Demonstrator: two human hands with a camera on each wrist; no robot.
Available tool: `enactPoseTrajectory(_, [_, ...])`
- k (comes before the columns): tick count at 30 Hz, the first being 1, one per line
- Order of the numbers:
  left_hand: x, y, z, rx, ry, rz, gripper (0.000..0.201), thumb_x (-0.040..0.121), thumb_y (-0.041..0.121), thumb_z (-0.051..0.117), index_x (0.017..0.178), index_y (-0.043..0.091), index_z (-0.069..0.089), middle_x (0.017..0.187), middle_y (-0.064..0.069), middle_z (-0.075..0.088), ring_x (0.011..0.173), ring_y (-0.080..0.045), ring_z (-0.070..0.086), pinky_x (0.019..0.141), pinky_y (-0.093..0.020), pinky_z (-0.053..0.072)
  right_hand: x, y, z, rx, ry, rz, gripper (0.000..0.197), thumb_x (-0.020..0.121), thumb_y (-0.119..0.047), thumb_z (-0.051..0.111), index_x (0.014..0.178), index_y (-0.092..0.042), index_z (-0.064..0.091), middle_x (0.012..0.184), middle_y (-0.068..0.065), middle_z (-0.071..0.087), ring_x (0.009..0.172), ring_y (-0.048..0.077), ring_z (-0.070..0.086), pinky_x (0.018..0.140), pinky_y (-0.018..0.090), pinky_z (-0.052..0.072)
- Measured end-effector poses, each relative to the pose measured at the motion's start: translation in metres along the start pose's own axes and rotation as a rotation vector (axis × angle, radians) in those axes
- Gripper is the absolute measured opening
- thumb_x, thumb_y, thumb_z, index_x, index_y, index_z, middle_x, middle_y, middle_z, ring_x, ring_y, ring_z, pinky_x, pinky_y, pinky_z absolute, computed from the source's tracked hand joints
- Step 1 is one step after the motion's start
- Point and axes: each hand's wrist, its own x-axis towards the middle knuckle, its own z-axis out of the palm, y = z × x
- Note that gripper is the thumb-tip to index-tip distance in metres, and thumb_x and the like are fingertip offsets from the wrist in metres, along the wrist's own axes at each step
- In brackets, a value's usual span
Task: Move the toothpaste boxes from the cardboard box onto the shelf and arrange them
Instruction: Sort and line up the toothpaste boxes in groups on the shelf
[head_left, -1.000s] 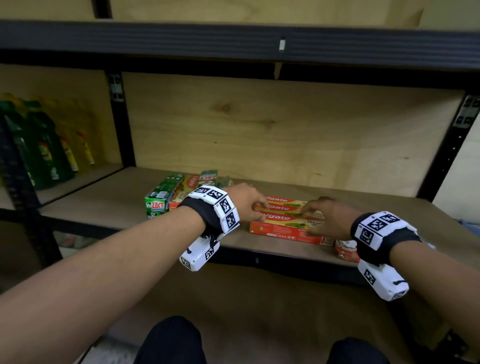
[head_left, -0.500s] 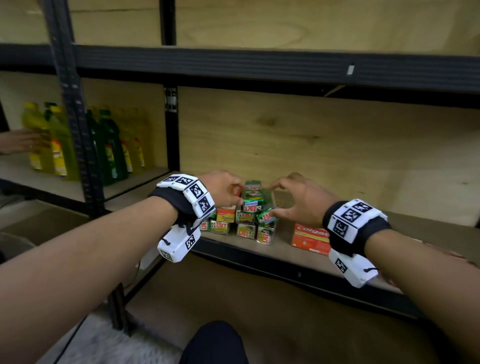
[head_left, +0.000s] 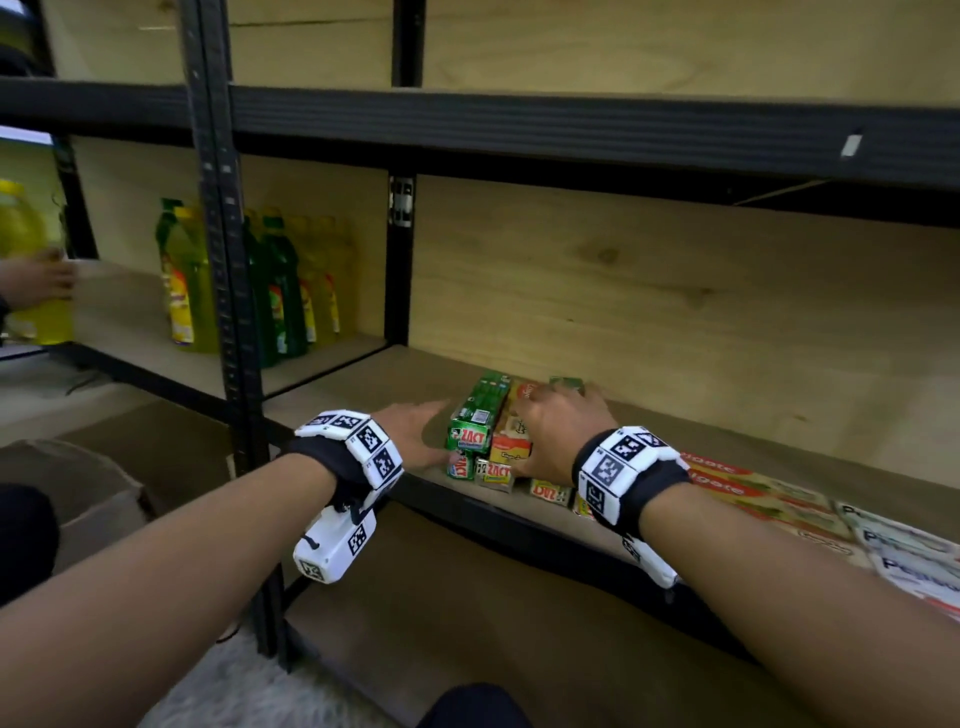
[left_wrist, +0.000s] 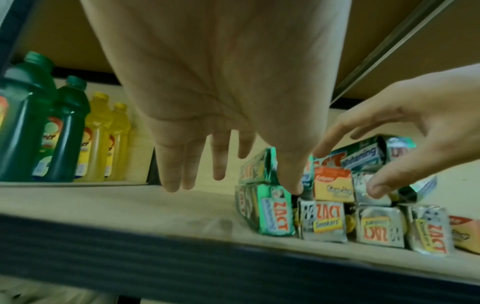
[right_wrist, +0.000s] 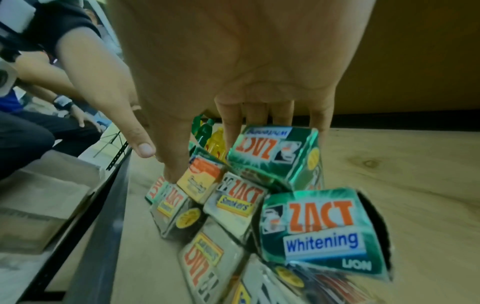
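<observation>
Your left hand is lying flat with fingers straight, its thumb touching the left end of the stacked toothpaste boxes on the shelf. Your right hand is spreading over the stack from the right, fingers curving onto a green ZACT box on top; whether that grip is really closing is unclear. Red Colgate boxes are lying flat further right. Dish-soap bottles are standing in the bay to the left.
</observation>
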Motion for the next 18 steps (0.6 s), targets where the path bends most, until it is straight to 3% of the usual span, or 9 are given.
enactPoseTrajectory(2, [0.005,-0.009,0.015,0.001,-0.048,-0.089,0.091,0.085,0.063,0.06,0.156,0.026,0.016,0.155,-0.006,0.036,0.138,-0.027,0.041,0.111,-0.034,0.036,0.003,-0.001,0.005,-0.066,-0.01,-0.005,0.076,0.078,-0.068,0.064,0.138,-0.023,0.047,0.141,0.008,0.051,0.132,0.032,0.043,0.109,0.058,0.032])
enactPoseTrajectory(5, [0.012,-0.022,0.029,0.066,-0.101,-0.162,0.086,0.084,0.071,0.052,0.15,0.018,0.036,0.151,-0.009,0.043,0.134,-0.027,0.045,0.107,-0.034,0.039,0.004,-0.002,0.014,-0.103,0.001,-0.016,0.078,0.079,-0.065,0.065,0.139,-0.021,0.044,0.141,0.009,0.05,0.133,0.033,0.04,0.107,0.058,0.031])
enactPoseTrajectory(12, [0.019,-0.034,0.031,0.059,-0.086,-0.129,0.088,0.08,0.074,0.056,0.146,0.017,0.043,0.147,-0.004,0.049,0.13,-0.022,0.05,0.102,-0.029,0.04,0.009,-0.002,0.021,-0.075,0.075,-0.003,0.067,0.081,-0.056,0.066,0.136,-0.026,0.045,0.137,0.003,0.054,0.131,0.03,0.04,0.104,0.056,0.037])
enactPoseTrajectory(18, [0.021,-0.039,0.033,0.1,-0.049,-0.088,0.091,0.073,0.083,0.052,0.14,0.021,0.051,0.138,-0.003,0.057,0.12,-0.022,0.056,0.099,-0.035,0.048,0.006,-0.008,0.017,-0.082,0.092,0.018,0.058,0.082,-0.043,0.066,0.133,-0.024,0.048,0.134,0.004,0.055,0.128,0.03,0.043,0.102,0.056,0.039])
